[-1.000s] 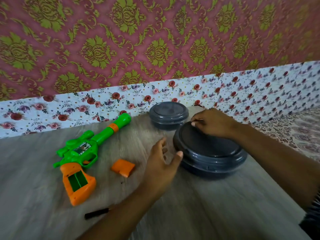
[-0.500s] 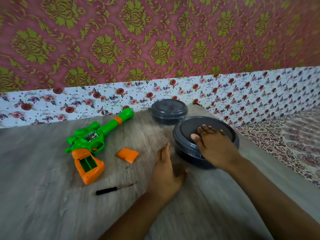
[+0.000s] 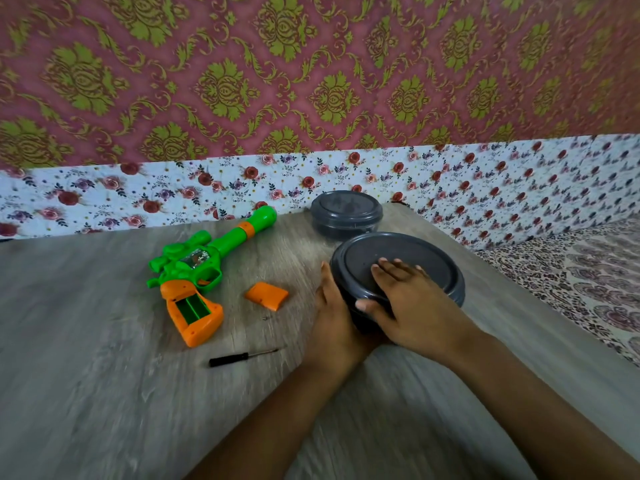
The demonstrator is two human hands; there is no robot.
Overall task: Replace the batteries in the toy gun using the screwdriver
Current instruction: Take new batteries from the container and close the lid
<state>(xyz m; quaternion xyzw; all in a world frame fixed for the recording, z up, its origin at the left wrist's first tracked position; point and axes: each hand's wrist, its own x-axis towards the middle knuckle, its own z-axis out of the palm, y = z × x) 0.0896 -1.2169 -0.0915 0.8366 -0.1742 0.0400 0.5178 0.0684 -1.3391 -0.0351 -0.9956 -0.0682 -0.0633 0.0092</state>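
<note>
The grey wood-grain worktop (image 3: 104,393) carries everything, with patterned wallpaper behind it and a floral band along its far edge. Biggest on it is the green and orange toy gun (image 3: 204,268), lying on its side at my left, barrel pointing toward the far wall and orange grip toward me; the battery compartment (image 3: 193,308) in the grip is uncovered, and I cannot tell whether anything sits in it. To the right is the large dark grey lidded container (image 3: 415,258), close to the worktop's right edge. My right hand (image 3: 412,303) lies on top of its lid, fingers straight and spread flat across it, thumb hooked over the near rim. My left hand (image 3: 334,320) presses against the container's left side, fingers extended along the wall, palm toward it; how far they wrap round it is hidden by the container and my other hand. Behind that one, touching or just beside it, stands a smaller dark grey lidded container (image 3: 346,213) near the floral band. Between the gun's grip and my left hand lies the orange battery cover (image 3: 266,295), apart from both. Nearer to me, the small black-handled screwdriver (image 3: 242,356) lies flat, tip pointing right, untouched.
</note>
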